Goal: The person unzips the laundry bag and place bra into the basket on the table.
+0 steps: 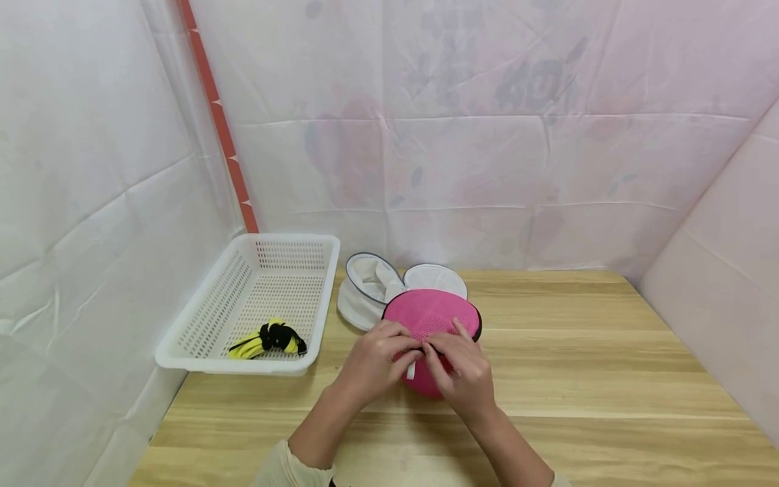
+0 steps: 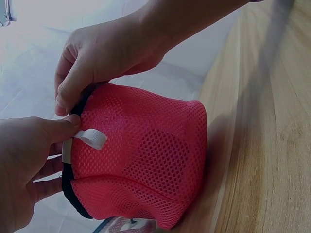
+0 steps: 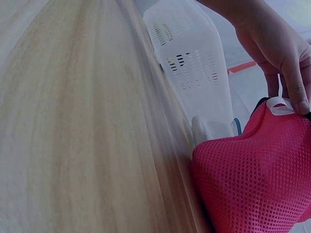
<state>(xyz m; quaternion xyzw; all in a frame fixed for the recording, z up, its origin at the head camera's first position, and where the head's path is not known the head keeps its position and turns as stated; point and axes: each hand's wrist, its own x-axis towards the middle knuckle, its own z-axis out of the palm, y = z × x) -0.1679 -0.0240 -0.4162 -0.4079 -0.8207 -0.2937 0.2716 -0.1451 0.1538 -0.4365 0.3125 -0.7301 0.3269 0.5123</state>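
Observation:
A pink mesh laundry bag [image 1: 432,312] with black trim stands on the table in front of the person. A small white loop [image 2: 92,138] hangs from its rim. My left hand [image 1: 379,355] pinches the bag's near rim between thumb and fingers, beside that loop. Close to it, thumb almost meeting thumb, my right hand [image 1: 464,370] pinches the same rim, with one finger raised over the pink top. In the right wrist view the left hand [image 3: 284,60] appears at the rim by the loop, above the bag's mesh side [image 3: 243,179].
Right behind the pink bag lie white mesh bags with dark-edged rims [image 1: 362,308] [image 1: 435,277]. A white perforated plastic basket [image 1: 328,297] stands at the left, holding a yellow and black bundle [image 1: 268,340]. Pale sheets [image 1: 462,162] hang around the wooden table [image 1: 584,365].

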